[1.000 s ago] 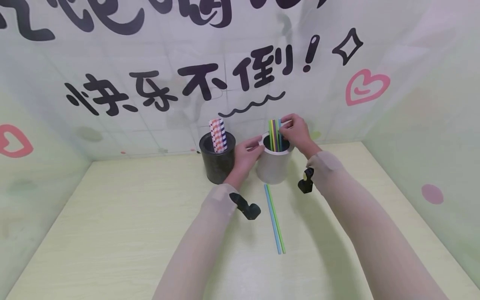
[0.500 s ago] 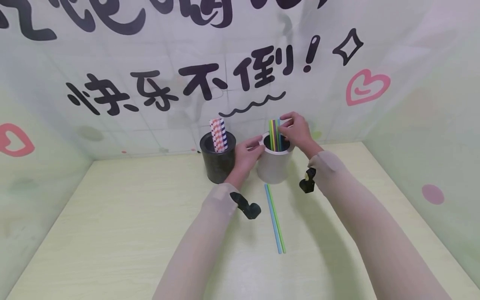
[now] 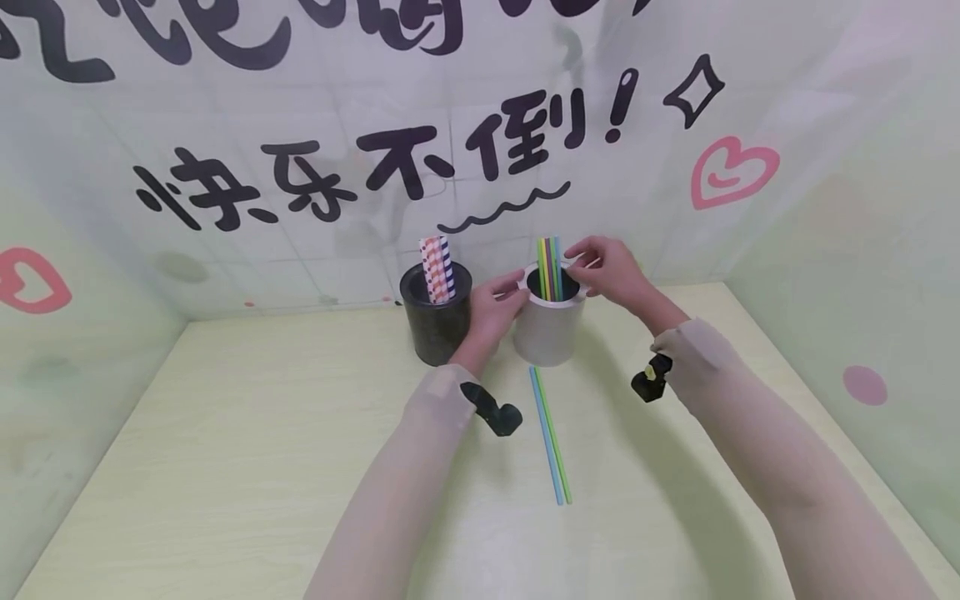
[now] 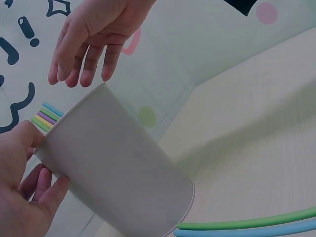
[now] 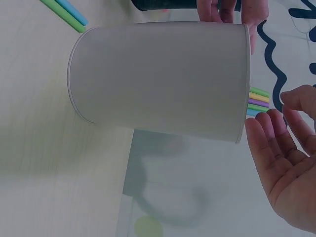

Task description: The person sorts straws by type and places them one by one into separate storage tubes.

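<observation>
A light grey cup (image 3: 550,333) stands upright with several coloured straws (image 3: 550,268) inside. My left hand (image 3: 497,312) grips its rim from the left; in the left wrist view the thumb lies at the rim and the fingertips touch the outer wall. On the other side, my right hand (image 3: 611,271) hovers at the rim with loosely bent fingers and nothing in them. The right wrist view has that hand (image 5: 291,163) beside the straw tops, palm showing. Two more straws, one blue and one green (image 3: 552,442), lie on the table in front of the cup.
Left of the grey cup, a black cup (image 3: 435,329) holds several patterned paper straws (image 3: 437,271), close behind my left hand. A printed backdrop (image 3: 300,258) rises along the back of the pale wooden table (image 3: 247,433).
My right hand has let go of the straws in the grey cup and drawn back to the right. The left hand stays on the rim; the cups have not moved.
</observation>
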`<state>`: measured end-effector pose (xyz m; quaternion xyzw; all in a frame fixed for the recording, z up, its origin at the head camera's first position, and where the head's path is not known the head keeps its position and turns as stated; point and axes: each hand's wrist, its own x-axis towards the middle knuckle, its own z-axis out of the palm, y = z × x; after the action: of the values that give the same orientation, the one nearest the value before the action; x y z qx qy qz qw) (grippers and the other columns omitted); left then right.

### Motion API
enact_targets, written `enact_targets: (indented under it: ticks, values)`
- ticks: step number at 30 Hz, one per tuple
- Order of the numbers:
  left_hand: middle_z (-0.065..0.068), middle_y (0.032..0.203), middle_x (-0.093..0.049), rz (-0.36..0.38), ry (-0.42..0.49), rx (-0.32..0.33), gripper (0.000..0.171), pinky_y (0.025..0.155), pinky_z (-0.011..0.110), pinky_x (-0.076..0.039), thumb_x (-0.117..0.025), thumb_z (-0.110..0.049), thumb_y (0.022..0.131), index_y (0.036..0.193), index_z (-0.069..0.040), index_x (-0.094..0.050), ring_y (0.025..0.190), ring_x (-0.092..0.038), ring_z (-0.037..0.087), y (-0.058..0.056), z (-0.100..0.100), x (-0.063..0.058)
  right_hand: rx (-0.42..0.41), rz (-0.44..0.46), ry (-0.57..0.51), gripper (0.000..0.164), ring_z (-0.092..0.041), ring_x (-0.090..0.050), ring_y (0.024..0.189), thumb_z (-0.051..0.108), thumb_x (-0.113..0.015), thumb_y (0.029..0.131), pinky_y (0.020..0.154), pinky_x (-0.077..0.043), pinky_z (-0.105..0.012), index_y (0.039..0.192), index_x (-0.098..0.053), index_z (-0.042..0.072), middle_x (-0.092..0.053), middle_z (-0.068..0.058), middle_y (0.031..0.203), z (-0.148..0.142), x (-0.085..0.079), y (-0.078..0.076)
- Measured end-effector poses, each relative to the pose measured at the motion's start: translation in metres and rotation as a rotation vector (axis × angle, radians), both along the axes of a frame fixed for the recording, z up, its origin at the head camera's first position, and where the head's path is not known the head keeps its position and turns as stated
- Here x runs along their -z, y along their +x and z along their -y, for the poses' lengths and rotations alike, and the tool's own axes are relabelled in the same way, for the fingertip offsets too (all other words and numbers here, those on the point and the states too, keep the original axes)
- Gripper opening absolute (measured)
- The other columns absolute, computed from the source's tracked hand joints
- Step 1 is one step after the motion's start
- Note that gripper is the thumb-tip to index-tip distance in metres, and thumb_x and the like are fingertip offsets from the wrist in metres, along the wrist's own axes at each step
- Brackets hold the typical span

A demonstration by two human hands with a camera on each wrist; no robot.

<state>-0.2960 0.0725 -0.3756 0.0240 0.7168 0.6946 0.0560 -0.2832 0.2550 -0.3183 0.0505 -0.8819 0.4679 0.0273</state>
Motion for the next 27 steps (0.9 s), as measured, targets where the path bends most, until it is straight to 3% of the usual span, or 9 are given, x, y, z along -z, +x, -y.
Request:
enact_targets:
  ticks: [9,16,22,27]
  values:
    - [0.008,0.118,-0.057,-0.012,0.010,-0.012,0.036,0.078,0.022,-0.053,-0.063,-0.009,0.084,0.120,-0.012,-0.061,0.102,-0.055,0.017,0.000,0.000,0.000,-0.122,0.007,0.002,0.028,-0.028,-0.055,0.080,0.009,-0.060,0.087,0.058,-0.056,-0.030,0.111,-0.057,-0.004,-0.056,-0.017,0.092,-0.007,0.007,0.030]
    - [0.006,0.118,-0.057,0.002,0.001,-0.013,0.036,0.080,0.024,-0.053,-0.063,-0.011,0.084,0.120,-0.013,-0.061,0.104,-0.054,0.017,0.001,0.001,-0.001,-0.190,0.045,-0.046,0.023,-0.026,-0.055,0.077,0.009,-0.060,0.086,0.063,-0.056,-0.043,0.105,-0.058,-0.003,-0.056,-0.014,0.087,-0.007,0.033,0.049]
    - [0.005,0.119,-0.057,0.007,0.005,-0.011,0.035,0.080,0.024,-0.052,-0.063,-0.011,0.084,0.120,-0.013,-0.061,0.104,-0.054,0.016,0.001,0.002,0.000,-0.180,0.108,-0.088,0.025,-0.035,-0.055,0.082,0.009,-0.060,0.086,0.065,-0.056,-0.046,0.107,-0.057,-0.005,-0.056,-0.015,0.088,-0.005,0.062,0.053]
    - [0.006,0.118,-0.057,0.006,0.018,-0.011,0.036,0.079,0.023,-0.053,-0.063,-0.010,0.084,0.119,-0.012,-0.062,0.104,-0.055,0.017,0.000,0.002,-0.001,-0.136,0.154,-0.100,0.026,-0.025,-0.055,0.078,0.006,-0.058,0.086,0.062,-0.056,-0.037,0.109,-0.056,-0.006,-0.055,-0.015,0.089,0.001,0.082,0.051]
